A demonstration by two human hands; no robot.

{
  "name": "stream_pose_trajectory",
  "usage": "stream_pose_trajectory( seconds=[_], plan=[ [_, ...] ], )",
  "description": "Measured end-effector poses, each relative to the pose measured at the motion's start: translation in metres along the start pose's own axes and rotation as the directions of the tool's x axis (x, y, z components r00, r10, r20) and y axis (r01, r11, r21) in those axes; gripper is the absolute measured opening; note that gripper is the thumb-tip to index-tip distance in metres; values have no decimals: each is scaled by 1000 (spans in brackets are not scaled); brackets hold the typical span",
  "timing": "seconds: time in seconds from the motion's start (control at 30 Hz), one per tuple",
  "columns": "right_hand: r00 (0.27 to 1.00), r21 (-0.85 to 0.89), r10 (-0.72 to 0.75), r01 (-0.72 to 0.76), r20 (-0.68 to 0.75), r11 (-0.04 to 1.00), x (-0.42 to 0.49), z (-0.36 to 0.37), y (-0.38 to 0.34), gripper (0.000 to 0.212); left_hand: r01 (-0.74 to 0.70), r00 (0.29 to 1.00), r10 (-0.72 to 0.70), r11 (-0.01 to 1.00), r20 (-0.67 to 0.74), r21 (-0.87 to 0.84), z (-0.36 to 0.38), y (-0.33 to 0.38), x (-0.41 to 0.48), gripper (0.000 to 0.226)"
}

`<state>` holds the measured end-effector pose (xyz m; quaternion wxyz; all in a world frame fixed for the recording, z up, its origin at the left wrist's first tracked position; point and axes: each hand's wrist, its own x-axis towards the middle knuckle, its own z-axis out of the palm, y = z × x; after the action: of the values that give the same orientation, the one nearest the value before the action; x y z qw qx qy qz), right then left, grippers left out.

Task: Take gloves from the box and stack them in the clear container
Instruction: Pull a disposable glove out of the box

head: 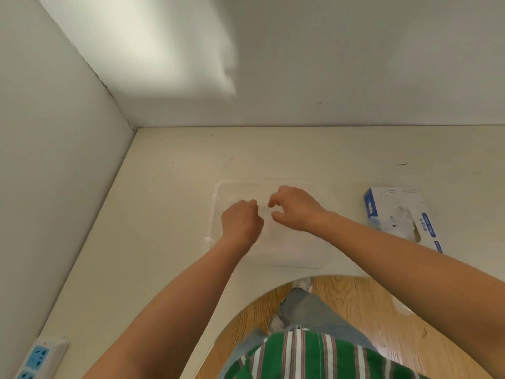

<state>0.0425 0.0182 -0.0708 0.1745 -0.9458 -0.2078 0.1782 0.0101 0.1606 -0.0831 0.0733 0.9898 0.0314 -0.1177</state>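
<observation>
1 clear container [297, 254], see-thru plastic, rounded rectangle, sits mid-table in front of me. Gloves inside too faint to count. My 2 hands are over it: left hand [241, 221] curled like a fist, right hand [293, 207] w/ thumb & fingers hooked. Can't tell if either pinches a glove. 1 glove box [396, 214], white-blue card, lies apart on the right. Cream table [169, 214]; 1 power strip [38, 356] at near left.
</observation>
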Motion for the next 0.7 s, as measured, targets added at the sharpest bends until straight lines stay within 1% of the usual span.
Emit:
stream_pose_trajectory(
  seconds=[0.03, 0.1, 0.17, 0.27, 0.37, 0.43, 0.5, 0.57, 0.6, 0.63, 0.7],
  plan=[
    [992, 63, -33, 41, -124, 997, -3, -7, 1, 24, -7, 999, 5, 999, -46, -39, -4, 4, 0, 15],
    [938, 177, -43, 109, -343, 978, -18, -23, 12, 14, -50, 992, 33, 989, -123, -138, -12, 20, -2, 16],
    [885, 245, 10, 118, -466, 962, -30, -32, 27, 12, -108, 981, 64, 965, -181, -240, -18, 36, -4, 16],
    [818, 330, 162, 36, -552, 943, -56, -40, 63, 15, -227, 962, 142, 889, -232, -397, -22, 76, -10, 16],
    [748, 423, 311, -45, -586, 905, -83, -44, 99, 21, -313, 950, 250, 801, -190, -511, -20, 117, -15, 15],
    [690, 504, 437, -119, -578, 855, -99, -45, 121, 24, -339, 939, 312, 778, -143, -530, -14, 141, -15, 16],
    [631, 563, 560, -226, -537, 795, -117, -44, 144, 22, -373, 923, 363, 771, -126, -516, -6, 164, -15, 15],
    [608, 579, 646, -345, -462, 739, -136, -42, 167, 20, -432, 896, 422, 761, -138, -484, 3, 189, -15, 17],
    [620, 577, 676, -402, -400, 710, -146, -40, 179, 20, -452, 885, 445, 757, -136, -472, 7, 202, -15, 22],
    [648, 569, 690, -449, -323, 689, -152, -36, 185, 20, -456, 882, 455, 762, -121, -460, 11, 210, -15, 30],
    [728, 548, 665, -492, -169, 677, -164, -29, 196, 25, -410, 898, 438, 807, -36, -425, 20, 230, -14, 56]
  ],
)
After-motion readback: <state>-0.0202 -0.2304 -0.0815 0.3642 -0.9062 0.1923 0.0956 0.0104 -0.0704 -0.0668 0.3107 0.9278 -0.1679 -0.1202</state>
